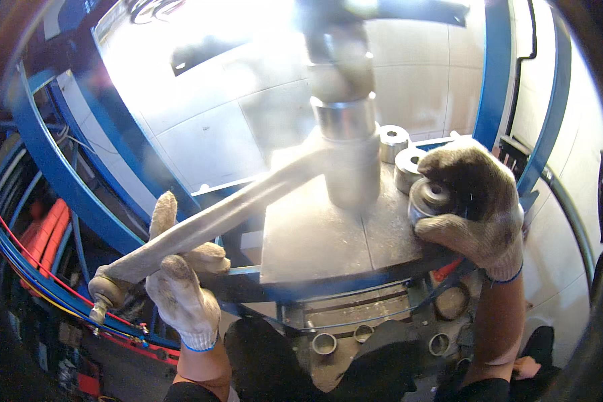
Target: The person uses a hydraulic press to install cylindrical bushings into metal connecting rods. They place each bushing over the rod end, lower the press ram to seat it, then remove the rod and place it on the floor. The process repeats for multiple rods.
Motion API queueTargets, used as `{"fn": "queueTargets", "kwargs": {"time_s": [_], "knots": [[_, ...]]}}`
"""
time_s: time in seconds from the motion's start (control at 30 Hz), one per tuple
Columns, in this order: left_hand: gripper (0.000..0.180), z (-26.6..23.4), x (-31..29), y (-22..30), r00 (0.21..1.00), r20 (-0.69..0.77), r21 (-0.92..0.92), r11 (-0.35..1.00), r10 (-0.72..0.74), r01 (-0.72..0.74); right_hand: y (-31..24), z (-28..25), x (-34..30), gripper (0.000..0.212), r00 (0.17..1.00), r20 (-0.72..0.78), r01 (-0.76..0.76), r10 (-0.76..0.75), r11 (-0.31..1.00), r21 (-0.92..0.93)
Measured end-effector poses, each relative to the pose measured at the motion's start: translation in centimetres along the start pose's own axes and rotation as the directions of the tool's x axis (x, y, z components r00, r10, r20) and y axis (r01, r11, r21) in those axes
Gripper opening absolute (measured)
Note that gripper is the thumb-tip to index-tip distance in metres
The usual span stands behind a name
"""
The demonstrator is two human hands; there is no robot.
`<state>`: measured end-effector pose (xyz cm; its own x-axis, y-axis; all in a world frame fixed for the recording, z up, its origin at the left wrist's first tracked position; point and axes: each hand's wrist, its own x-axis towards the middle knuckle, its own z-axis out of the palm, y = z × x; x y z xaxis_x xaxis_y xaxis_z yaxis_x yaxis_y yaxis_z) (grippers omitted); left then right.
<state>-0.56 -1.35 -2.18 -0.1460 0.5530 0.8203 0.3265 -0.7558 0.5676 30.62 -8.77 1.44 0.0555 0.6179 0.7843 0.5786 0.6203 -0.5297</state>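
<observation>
Currently | gloved left hand [184, 298] spread against metal arm [228, 211] | gloved right hand [496, 208] pinching metal cylinder [420, 201]

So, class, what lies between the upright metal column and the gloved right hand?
The head view shows a farther holed cylinder and a nearer holed cylinder between the column and the right hand, which holds a stepped metal piece.
</observation>
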Motion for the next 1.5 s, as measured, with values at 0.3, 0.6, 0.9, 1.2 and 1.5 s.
{"fn": "queueTargets", "kwargs": {"time_s": [0.3,0.6,0.9,1.2,1.5], "knots": [[0.085,-1.6,0.0,0.4,0.98,0.032,-0.18,0.964,-0.194,0.197,0.0,0.0,0.4,0.053,0.969,0.006,-0.24,0.246,0.935,0.261],[0.091,-1.3,-0.5,0.8,0.96,0.037,-0.092,0.956,-0.278,0.28,0.3,-0.7,0.3,0.039,0.974,-0.048,-0.22,0.22,0.976,0.011],[0.076,-3.1,-1.0,-2.2,0.977,0.188,0.028,0.995,-0.102,0.098,0.8,-0.5,0.2,0.043,0.959,-0.126,-0.25,0.256,0.966,0.061],[0.076,-3.6,-1.0,-1.6,0.965,0.23,-0.072,0.986,-0.129,0.149,0.9,-0.6,0.2,0.038,0.961,-0.103,-0.248,0.258,0.963,0.103],[0.071,-3.6,-0.2,-1.1,0.973,0.212,-0.104,0.988,-0.092,0.116,0.7,-0.4,1.8,0.047,0.946,-0.152,-0.28,0.287,0.958,0.068]]}}
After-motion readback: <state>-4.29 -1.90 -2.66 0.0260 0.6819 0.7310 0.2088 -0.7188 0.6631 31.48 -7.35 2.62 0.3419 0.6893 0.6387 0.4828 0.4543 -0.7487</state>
